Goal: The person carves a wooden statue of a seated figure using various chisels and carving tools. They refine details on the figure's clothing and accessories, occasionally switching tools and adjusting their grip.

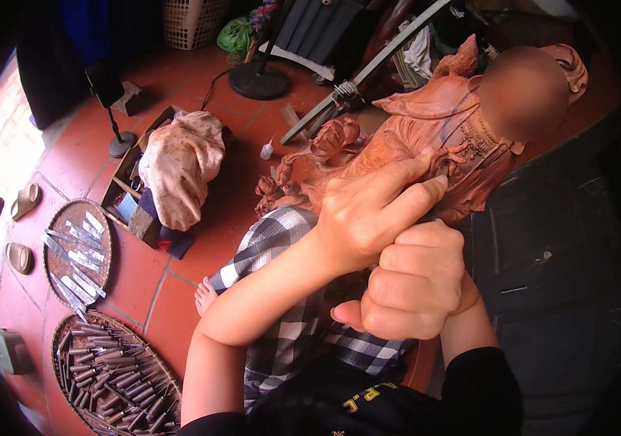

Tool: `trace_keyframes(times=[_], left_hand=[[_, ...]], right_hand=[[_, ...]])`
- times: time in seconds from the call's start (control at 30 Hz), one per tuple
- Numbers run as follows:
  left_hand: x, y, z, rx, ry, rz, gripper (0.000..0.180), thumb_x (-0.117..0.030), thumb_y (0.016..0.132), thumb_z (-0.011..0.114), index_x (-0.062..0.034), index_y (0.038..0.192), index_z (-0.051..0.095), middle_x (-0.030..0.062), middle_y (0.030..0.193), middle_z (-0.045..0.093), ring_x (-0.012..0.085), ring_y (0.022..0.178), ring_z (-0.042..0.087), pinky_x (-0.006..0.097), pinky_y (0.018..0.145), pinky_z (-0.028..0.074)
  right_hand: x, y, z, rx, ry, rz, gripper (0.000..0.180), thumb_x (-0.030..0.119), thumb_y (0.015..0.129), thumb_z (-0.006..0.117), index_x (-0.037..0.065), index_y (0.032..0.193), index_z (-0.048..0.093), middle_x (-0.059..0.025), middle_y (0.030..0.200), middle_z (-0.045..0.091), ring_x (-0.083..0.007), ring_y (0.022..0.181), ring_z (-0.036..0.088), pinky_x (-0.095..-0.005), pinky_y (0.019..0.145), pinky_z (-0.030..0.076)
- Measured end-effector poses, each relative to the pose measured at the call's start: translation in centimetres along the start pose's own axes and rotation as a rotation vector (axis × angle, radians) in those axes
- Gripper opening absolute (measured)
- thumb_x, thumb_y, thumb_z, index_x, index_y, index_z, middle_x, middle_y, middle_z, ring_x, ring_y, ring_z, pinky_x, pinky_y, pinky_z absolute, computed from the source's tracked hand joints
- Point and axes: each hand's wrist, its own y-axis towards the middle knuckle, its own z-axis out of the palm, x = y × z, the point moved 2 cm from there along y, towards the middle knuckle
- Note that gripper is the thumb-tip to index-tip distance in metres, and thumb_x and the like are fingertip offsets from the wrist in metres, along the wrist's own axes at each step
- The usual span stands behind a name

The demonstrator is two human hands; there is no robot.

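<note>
We press our left hand (368,214) against a reddish wooden statue (426,138) lying across our lap, steadying a carving tool that our right hand (412,287) clenches. Much detail is already carved; trays of chisels (110,370) wait near left.

Left hand (368,214) overlaps fisted right hand (416,283) (grip tight).

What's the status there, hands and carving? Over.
Left hand braced on reddish-brown carved wooden statue. Right hand fisted on a mostly hidden tool. Nothing in the way.
</note>
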Motion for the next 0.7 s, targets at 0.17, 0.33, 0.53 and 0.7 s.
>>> trace_keyframes(times=[0.17,0.33,0.53,0.7], left_hand=[[-0.7,0.1,-1.1,0.072,-0.026,-0.127,0.022,-0.015,0.071,0.071,-0.0103,0.092,0.072,0.0092,0.102,0.071,0.0208,0.075,0.072,0.028,0.058,0.056],[-0.1,0.7,-0.9,0.093,-0.058,-0.092,0.021,-0.016,0.072,0.071,-0.0093,0.092,0.072,0.0095,0.102,0.071,0.0210,0.077,0.072,0.028,0.059,0.056],[-0.3,0.3,-0.7,0.132,-0.117,-0.120,0.024,-0.014,0.075,0.069,-0.0073,0.097,0.071,0.0122,0.107,0.072,0.0233,0.081,0.073,0.029,0.062,0.057],[-0.1,2.0,-2.7,0.319,-0.206,-0.202,0.025,-0.004,0.078,0.066,-0.0042,0.102,0.070,0.0143,0.106,0.072,0.0295,0.084,0.073,0.033,0.066,0.057]], right_hand=[[0.2,1.6,0.2,-0.048,0.073,0.155,0.043,0.016,0.071,0.081,0.011,0.055,0.041,0.0003,0.054,0.040,-0.0159,0.046,0.042,-0.0283,0.044,0.027],[-0.4,2.5,-0.3,-0.062,0.090,0.107,0.044,0.017,0.072,0.082,0.011,0.056,0.041,0.0010,0.056,0.040,-0.0152,0.046,0.042,-0.0275,0.044,0.028],[0.3,1.1,0.9,-0.129,-0.031,0.082,0.036,0.016,0.075,0.080,0.011,0.059,0.049,0.0018,0.057,0.043,-0.0139,0.047,0.045,-0.0258,0.044,0.032],[-0.7,2.5,1.5,-0.346,0.014,0.033,0.024,0.014,0.063,0.076,0.007,0.063,0.053,-0.0011,0.060,0.046,-0.0152,0.050,0.050,-0.0271,0.046,0.041]])
